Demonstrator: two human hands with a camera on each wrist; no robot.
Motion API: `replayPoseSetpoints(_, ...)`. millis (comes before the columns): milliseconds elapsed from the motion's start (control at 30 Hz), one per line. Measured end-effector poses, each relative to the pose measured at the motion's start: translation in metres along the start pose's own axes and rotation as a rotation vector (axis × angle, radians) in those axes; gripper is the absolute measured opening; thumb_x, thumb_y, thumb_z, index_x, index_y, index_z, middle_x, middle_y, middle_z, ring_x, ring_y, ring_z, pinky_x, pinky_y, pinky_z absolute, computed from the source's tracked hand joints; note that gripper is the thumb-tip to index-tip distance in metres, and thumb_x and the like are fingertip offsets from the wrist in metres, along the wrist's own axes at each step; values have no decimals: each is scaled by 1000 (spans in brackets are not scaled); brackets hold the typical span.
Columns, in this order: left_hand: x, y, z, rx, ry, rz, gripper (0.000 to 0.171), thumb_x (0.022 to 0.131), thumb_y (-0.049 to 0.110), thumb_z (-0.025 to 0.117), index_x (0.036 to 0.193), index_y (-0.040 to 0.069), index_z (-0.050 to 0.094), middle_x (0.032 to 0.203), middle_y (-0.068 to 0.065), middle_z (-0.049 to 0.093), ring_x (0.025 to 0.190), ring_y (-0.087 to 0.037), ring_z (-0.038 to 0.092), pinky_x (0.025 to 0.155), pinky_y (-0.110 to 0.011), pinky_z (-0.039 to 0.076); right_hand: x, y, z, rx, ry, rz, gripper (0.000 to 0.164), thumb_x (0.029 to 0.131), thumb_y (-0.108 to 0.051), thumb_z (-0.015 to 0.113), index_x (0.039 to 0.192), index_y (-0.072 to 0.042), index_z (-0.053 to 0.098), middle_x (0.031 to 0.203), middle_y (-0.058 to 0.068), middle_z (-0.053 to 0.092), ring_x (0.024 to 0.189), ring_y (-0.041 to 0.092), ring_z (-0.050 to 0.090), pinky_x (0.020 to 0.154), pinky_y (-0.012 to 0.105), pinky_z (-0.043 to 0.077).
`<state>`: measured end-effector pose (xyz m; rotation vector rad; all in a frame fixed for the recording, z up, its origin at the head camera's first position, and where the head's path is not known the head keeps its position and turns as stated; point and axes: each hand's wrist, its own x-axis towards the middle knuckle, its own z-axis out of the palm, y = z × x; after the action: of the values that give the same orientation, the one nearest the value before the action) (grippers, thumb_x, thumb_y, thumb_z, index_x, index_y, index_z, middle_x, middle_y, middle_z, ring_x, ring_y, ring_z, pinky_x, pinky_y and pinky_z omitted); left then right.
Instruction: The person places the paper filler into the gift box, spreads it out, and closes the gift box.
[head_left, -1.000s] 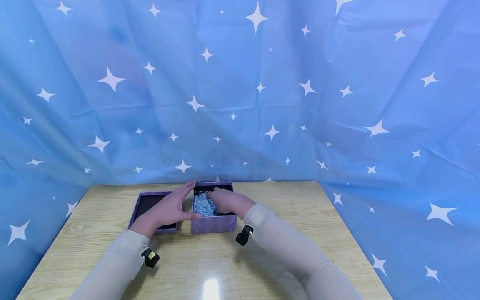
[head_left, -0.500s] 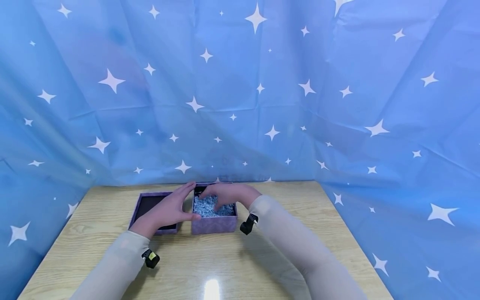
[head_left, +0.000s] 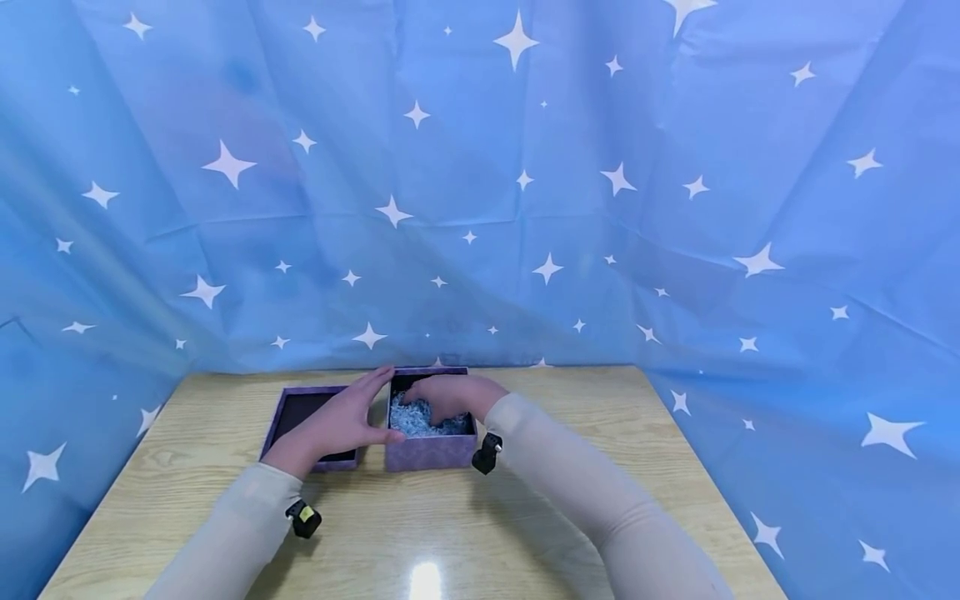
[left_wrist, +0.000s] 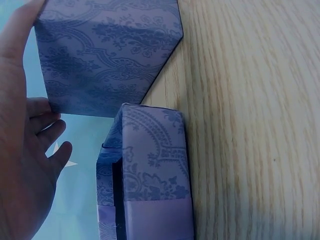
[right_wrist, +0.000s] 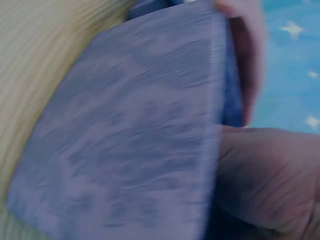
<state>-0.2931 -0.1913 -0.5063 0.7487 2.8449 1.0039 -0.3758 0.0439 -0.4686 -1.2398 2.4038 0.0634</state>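
Observation:
A purple patterned box (head_left: 431,454) stands at the back of the table, its dark inside holding light blue shredded paper (head_left: 408,419). My left hand (head_left: 341,425) grips the box's left side, thumb at the front corner and fingers at the back corner. The left wrist view shows those fingers at the edge of the box (left_wrist: 105,55). From the right, my right hand (head_left: 453,396) reaches into the box, thumb and fingers apart, tips down in the shredded paper. In the right wrist view the box wall (right_wrist: 125,125) hides part of the right hand (right_wrist: 270,175).
The matching purple lid (head_left: 300,408) lies inner side up, left of the box and partly under the left hand. A blue curtain with white stars (head_left: 480,208) hangs behind the wooden table (head_left: 585,450).
My right hand lifted a little from the shredded paper, then lowered back into it, and the paper now spreads farther to the right. The left hand stays at the box.

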Motion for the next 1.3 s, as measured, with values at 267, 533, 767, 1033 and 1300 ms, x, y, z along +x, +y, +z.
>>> replayPoseSetpoints(267, 0, 0, -1, -19, -15, -21, 125, 88, 74, 82, 179, 15, 20, 185, -10, 16, 166, -44, 24, 123, -71, 35, -21, -2, -23, 330, 105, -75, 48, 97, -15, 89, 141, -15, 72, 133, 3, 69, 118, 17, 66, 95, 30, 57)
replayPoseSetpoints(533, 2, -2, 2, -3, -12, -2, 120, 91, 67, 84, 178, 12, 22, 184, -10, 17, 166, -44, 24, 124, -69, 35, 6, 0, 3, 407, 1, -131, 33, 101, -13, 82, 132, -14, 70, 123, -6, 68, 109, 8, 63, 93, 25, 53)
replayPoseSetpoints(767, 1, 3, 0, 1, -10, -15, 117, 93, 59, 87, 178, 11, 23, 184, -10, 17, 166, -44, 23, 125, -70, 33, 18, -7, 11, 251, -10, -33, 44, 106, -28, 79, 146, -15, 66, 143, -1, 68, 131, 12, 64, 108, 30, 52)
replayPoseSetpoints(1033, 0, 1, -1, -11, -10, -13, 120, 91, 64, 86, 178, 12, 22, 184, -10, 16, 166, -43, 23, 124, -69, 35, 6, 2, -1, 395, 45, -96, 35, 100, -17, 85, 133, -17, 71, 130, -6, 68, 116, 7, 63, 95, 26, 55)
replayPoseSetpoints(1300, -2, 3, -1, -22, -9, -12, 119, 92, 62, 87, 179, 13, 22, 184, -11, 17, 166, -44, 23, 124, -69, 35, 4, -3, -8, 402, 95, -34, 31, 97, -14, 88, 124, -14, 72, 113, -4, 68, 102, 12, 64, 89, 29, 55)
